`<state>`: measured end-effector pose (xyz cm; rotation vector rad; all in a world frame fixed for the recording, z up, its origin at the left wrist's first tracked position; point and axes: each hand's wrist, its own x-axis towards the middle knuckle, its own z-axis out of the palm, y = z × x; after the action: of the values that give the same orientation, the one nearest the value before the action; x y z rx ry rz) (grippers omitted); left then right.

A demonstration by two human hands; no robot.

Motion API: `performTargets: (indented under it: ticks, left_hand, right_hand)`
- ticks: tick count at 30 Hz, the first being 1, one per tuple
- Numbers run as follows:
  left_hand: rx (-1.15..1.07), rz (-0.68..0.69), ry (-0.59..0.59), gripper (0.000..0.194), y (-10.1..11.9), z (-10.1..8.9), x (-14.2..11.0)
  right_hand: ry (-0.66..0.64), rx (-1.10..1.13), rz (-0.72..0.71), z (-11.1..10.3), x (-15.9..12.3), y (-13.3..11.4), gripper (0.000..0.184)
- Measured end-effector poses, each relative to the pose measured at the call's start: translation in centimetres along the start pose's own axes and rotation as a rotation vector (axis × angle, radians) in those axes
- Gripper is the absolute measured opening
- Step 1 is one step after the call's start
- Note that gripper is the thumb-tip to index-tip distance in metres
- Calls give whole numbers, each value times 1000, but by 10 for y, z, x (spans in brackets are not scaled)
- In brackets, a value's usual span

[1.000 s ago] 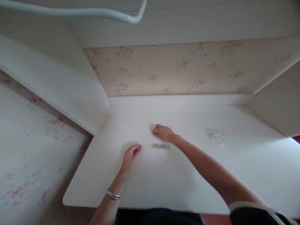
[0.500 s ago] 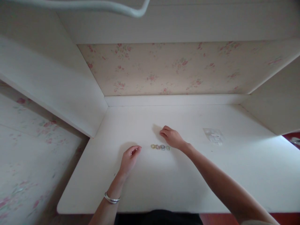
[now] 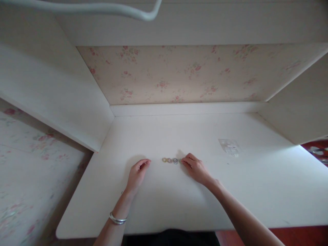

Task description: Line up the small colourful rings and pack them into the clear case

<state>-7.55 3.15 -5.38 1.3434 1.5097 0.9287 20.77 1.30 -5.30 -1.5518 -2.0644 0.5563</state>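
Several small round pieces [image 3: 169, 160] form a left-to-right row between two narrowed hands [image 3: 137, 173] [image 3: 195, 168], any grip unclear

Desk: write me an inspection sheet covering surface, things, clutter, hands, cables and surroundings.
Surface: white desk, with a small dark speck toward the right.
Things: row of small round pieces between the hands.
Clutter: clear packet, right of the row.
Left hand: fingers curled, left of the row; whether it holds anything cannot be told. Bracelet on the wrist.
Right hand: fingertips at the row's right end; grip unclear.
Cables: white tube or cord along the top; which, unclear.
Surroundings: floral wallpaper behind.
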Motion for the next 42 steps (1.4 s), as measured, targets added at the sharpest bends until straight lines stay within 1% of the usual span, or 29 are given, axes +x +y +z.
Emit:
performTargets:
  ticks: [2, 3, 6, 8, 10, 12, 17, 22, 25, 28, 30, 32, 35, 37, 39, 42]
  left_hand:
    - [0, -5, 0, 42, 1, 0, -1]
    - [-3, -8, -3, 42, 1, 0, -1]
    - [-15, -7, -6, 41, 1, 0, -1]
    - [-15, -4, -2, 40, 0, 0, 0]
    - [-13, -4, -2, 38, -1, 0, 0]
    - [-15, -5, -7, 38, -1, 0, 0]
    - [-15, -6, -18, 38, 0, 1, -1]
    - [-8, 6, -14, 36, 1, 2, -2]
    - [10, 21, -14, 36, -1, 2, -2]
    - [45, 33, -27, 37, -1, 2, -4]
    - [64, 41, -37, 38, -1, 3, -4]
    - [75, 46, -50, 39, 0, 3, -4]
    - [69, 37, -44, 40, 1, 3, -2]
    - [59, 27, -33, 40, 2, 2, 1]
    - [68, 45, -43, 39, 4, 1, 5]
    - [116, 159, -77, 36, 10, 5, 11]
  right_hand:
    - [34, 13, 14, 1, 0, 0, 27]
    - [72, 26, 32, 1, -1, 1, 27]
    - [218, 69, 109, -1, -3, 9, 28]
    - [309, 60, 160, -7, -6, 17, 28]
    - [383, 17, 208, -16, -8, 27, 28]
    - [429, -31, 255, -28, -12, 40, 28]
    - [481, -172, 388, -59, -22, 75, 30]
    - [548, -449, 526, -83, -28, 106, 36]
    - [516, -578, 686, -96, -28, 119, 48]
    - [423, -577, 791, -106, -27, 132, 66]
    - [364, -540, 810, -110, -26, 141, 71]
    - [327, -485, 798, -111, -26, 149, 72]
    - [333, -434, 765, -112, -25, 158, 68]
    - [359, -430, 756, -111, -22, 157, 65]
    - [387, -429, 737, -110, -17, 148, 63]
    - [420, -405, 647, -101, -2, 122, 62]
